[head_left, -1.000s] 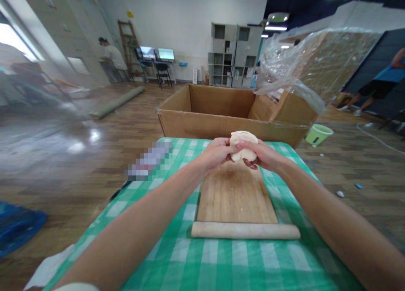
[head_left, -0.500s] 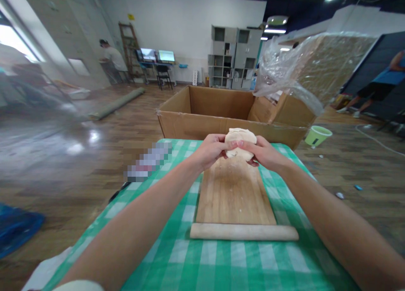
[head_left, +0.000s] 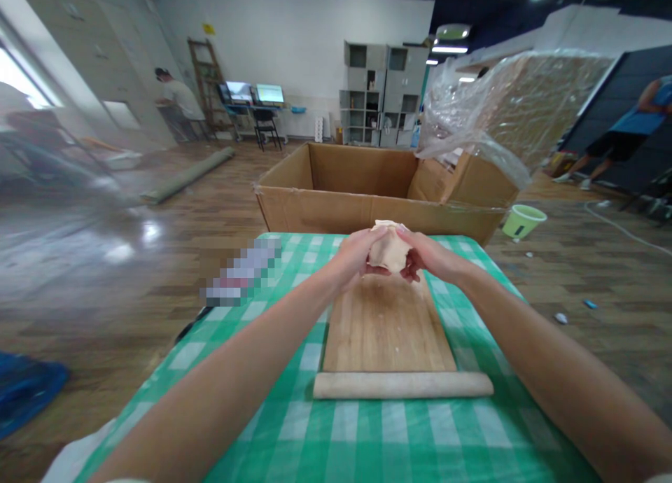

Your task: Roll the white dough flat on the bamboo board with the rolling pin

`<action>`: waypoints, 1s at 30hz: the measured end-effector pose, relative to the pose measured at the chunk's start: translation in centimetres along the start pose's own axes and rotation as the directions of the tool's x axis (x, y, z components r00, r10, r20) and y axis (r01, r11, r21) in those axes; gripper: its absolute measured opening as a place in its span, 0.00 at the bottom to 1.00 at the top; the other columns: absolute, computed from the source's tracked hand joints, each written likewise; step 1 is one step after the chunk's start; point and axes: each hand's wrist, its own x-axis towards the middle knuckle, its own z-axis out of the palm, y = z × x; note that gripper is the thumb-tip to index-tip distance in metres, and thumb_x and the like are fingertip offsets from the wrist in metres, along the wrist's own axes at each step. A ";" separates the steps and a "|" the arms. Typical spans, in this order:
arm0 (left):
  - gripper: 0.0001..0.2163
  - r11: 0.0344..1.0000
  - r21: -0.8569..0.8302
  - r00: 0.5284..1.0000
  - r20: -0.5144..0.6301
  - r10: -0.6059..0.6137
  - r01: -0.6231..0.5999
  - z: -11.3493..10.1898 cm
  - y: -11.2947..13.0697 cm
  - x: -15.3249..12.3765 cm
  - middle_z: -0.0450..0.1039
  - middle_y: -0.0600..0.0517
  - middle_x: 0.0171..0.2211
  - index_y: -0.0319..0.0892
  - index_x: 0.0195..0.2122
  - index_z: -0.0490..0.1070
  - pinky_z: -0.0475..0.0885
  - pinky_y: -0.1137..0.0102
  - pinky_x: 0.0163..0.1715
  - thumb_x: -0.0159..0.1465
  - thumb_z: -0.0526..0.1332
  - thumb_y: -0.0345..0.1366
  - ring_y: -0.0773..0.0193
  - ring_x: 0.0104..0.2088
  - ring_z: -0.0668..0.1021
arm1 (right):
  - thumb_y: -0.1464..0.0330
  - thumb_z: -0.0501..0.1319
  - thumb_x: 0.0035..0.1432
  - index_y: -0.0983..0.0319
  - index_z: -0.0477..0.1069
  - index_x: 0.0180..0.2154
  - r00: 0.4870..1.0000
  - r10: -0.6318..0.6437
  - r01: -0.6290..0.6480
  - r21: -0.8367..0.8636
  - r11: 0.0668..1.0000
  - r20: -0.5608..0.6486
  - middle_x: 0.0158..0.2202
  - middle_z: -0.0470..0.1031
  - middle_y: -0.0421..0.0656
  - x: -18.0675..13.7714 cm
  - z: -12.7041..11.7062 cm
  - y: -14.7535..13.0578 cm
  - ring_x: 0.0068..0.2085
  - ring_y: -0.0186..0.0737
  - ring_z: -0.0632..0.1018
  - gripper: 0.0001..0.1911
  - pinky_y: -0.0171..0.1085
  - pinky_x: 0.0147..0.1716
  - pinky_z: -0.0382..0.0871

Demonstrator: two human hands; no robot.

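A pale lump of dough (head_left: pixel 387 250) is held up over the far end of the wooden board (head_left: pixel 389 332). My left hand (head_left: pixel 357 255) grips its left side, the thumb along the top edge and the fingers beneath. On the other side my right hand (head_left: pixel 428 254) closes on the dough's right edge, fingers curled under it. A light wooden rolling pin (head_left: pixel 403 385) lies crosswise at the near end of the board. The board rests on a green and white checked tablecloth (head_left: pixel 294 399).
Directly beyond the table stands a large open cardboard box (head_left: pixel 315 206), with plastic wrap (head_left: pixel 472 112) at its right. A light green bucket (head_left: pixel 523 222) is on the floor to the right. A blurred-out item (head_left: pixel 244 271) lies at the table's left edge. Two people are farther off.
The dough has been turned between my hands and looks narrower and more folded. Both thumbs have shifted from its front face to its upper edge. The rolling pin and board stay put.
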 end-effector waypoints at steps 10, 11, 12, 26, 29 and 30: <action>0.17 0.885 0.418 0.915 -0.241 0.325 -0.204 0.5 -3.9 0.5 0.78 0.50 0.31 0.42 0.33 0.75 0.67 0.71 0.30 0.73 0.55 0.46 0.63 0.32 0.78 | 0.36 0.50 0.68 0.59 0.72 0.28 0.952 -0.117 0.038 -0.270 0.962 -0.283 0.23 0.76 0.45 0.5 3.4 0.4 0.21 0.39 0.74 0.36 0.36 0.18 0.63; 0.17 0.858 0.465 0.897 -0.251 0.364 -0.218 0.4 -4.0 0.4 0.79 0.50 0.32 0.42 0.33 0.76 0.67 0.71 0.32 0.73 0.55 0.44 0.62 0.34 0.78 | 0.40 0.50 0.70 0.59 0.72 0.28 0.929 -0.202 0.093 -0.334 0.938 -0.310 0.25 0.77 0.45 0.6 4.0 0.8 0.24 0.40 0.75 0.34 0.37 0.21 0.63; 0.17 0.838 0.504 0.883 -0.270 0.384 -0.210 0.4 -4.1 0.3 0.79 0.50 0.32 0.42 0.32 0.76 0.67 0.71 0.33 0.73 0.54 0.42 0.62 0.35 0.78 | 0.43 0.50 0.72 0.58 0.72 0.27 0.902 -0.272 0.128 -0.395 0.910 -0.336 0.25 0.77 0.45 0.7 4.6 1.2 0.26 0.40 0.75 0.32 0.37 0.23 0.63; 0.17 0.829 0.478 0.941 -0.016 0.339 -0.291 -0.7 -3.6 -0.9 0.78 0.48 0.48 0.48 0.59 0.71 0.72 0.65 0.46 0.73 0.59 0.48 0.56 0.47 0.78 | 0.51 0.55 0.73 0.59 0.75 0.38 0.917 -0.349 0.201 -0.532 0.823 -0.194 0.32 0.79 0.42 1.1 0.7 2.3 0.33 0.42 0.76 0.21 0.39 0.34 0.64; 0.13 0.783 0.561 0.927 -0.068 0.368 -0.270 -1.0 -4.0 -0.8 0.78 0.47 0.48 0.46 0.55 0.71 0.70 0.64 0.48 0.75 0.56 0.45 0.56 0.48 0.78 | 0.51 0.53 0.75 0.58 0.74 0.47 0.904 -0.367 0.197 -0.546 0.814 -0.221 0.40 0.81 0.45 0.9 1.3 3.0 0.39 0.45 0.78 0.20 0.40 0.38 0.66; 0.12 0.772 0.583 0.918 -0.107 0.382 -0.253 -1.0 -4.2 -0.8 0.77 0.48 0.46 0.45 0.52 0.71 0.69 0.64 0.47 0.76 0.55 0.45 0.57 0.46 0.78 | 0.51 0.51 0.76 0.58 0.73 0.48 0.902 -0.372 0.209 -0.533 0.820 -0.218 0.42 0.81 0.46 0.8 1.8 3.4 0.41 0.45 0.79 0.21 0.41 0.40 0.67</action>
